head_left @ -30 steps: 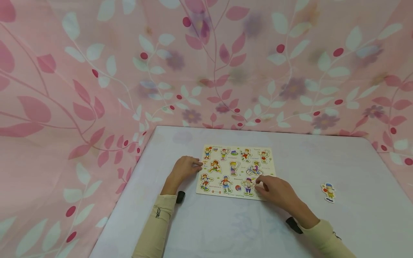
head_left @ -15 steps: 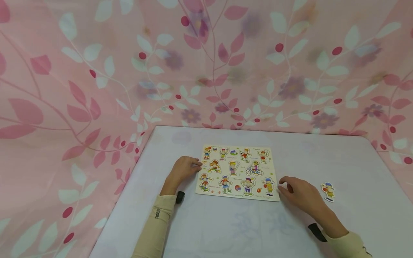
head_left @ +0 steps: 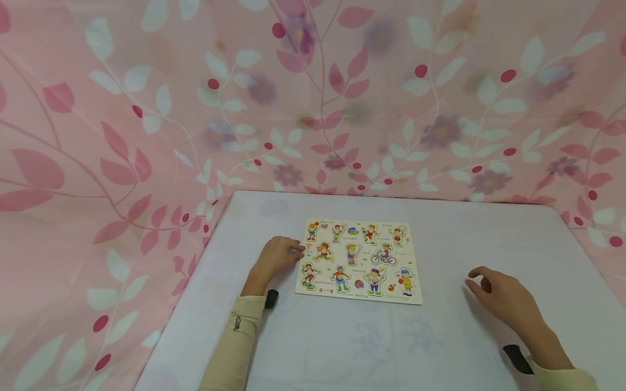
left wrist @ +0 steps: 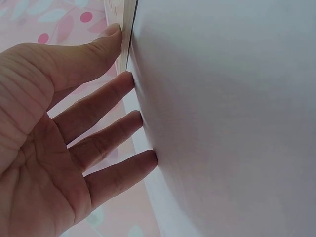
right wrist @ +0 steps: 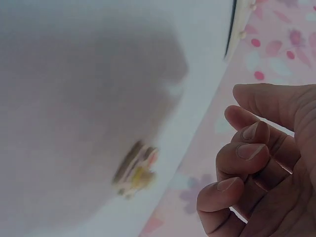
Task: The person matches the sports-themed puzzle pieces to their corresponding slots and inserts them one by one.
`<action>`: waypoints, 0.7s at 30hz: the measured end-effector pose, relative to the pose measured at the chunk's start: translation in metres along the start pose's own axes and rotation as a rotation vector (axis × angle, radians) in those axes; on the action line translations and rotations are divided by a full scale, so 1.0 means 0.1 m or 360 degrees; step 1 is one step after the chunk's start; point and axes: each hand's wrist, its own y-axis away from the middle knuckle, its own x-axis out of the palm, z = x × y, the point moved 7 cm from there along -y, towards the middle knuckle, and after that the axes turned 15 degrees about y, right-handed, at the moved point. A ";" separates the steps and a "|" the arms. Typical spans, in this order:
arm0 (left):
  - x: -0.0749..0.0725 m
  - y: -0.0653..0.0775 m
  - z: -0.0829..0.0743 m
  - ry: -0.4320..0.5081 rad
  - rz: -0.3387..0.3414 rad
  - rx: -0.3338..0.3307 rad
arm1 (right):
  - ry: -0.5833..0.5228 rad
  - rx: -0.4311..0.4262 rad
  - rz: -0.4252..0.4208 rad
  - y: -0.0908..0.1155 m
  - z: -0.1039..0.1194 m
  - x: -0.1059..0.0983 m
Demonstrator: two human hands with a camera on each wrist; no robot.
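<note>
A wooden peg puzzle board (head_left: 342, 271) with pictures of children playing sports lies flat on the table. My left hand (head_left: 279, 258) is at its left edge. In the left wrist view the thumb touches the board's side, while the other fingers (left wrist: 116, 140) stretch out straight with their tips at the tabletop. To the right of the board my right hand (head_left: 511, 298) hovers over the table, fingers loosely bent and nothing between them. Below it, blurred in the right wrist view, lies a loose puzzle piece (right wrist: 136, 173); in the head view the hand hides that piece.
A white cloth with faint printing covers the table (head_left: 362, 342). Pink leaf-patterned fabric (head_left: 313, 108) hangs behind it and along the left side. A dark band (head_left: 517, 359) sits at the right wrist, another wrist band (head_left: 271, 298) at the left.
My right hand has moved right from the board's lower right corner to over the loose piece, uncovering the table tennis figure on the board. The left hand has stayed at the left edge.
</note>
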 end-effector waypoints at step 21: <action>0.01 0.00 0.00 -0.0014 -0.0006 -0.0004 | 0.0023 0.0207 0.0209 0.12 -0.66 0.13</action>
